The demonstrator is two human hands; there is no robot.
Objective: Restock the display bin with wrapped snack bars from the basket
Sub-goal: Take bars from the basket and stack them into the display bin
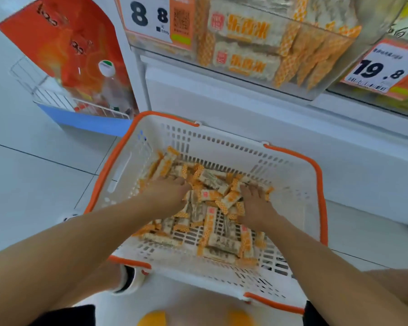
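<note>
Dozens of wrapped snack bars point(212, 203) lie heaped in the white basket point(290, 196) with the orange rim at the centre of the head view, which is the only view there is. The bars are long and narrow, and their long axes point every way: some run toward the top of the frame, some lie crosswise, several slant on the diagonal. The basket sits on the pale floor, just below the display bin point(264, 45) in the upper middle of the frame, where larger packs in the same orange-and-white wrapping are stacked lengthwise behind a clear front.

Both hands are down in the heap. The left hand point(167, 194) lies palm down on the bars at the left of the pile, its fingers reaching forward among them. The right hand point(254, 205) is pushed in at the right of the pile, its fingertips buried under wrappers, so I cannot tell whether either hand has closed on a bar.

A price sign point(151, 17) reading 8.8 stands at the upper left of the bin, and another point(382, 67) reading 19.8 at the right edge. The print on the wrappers is blurred. The bin's top is cut off by the frame.
</note>
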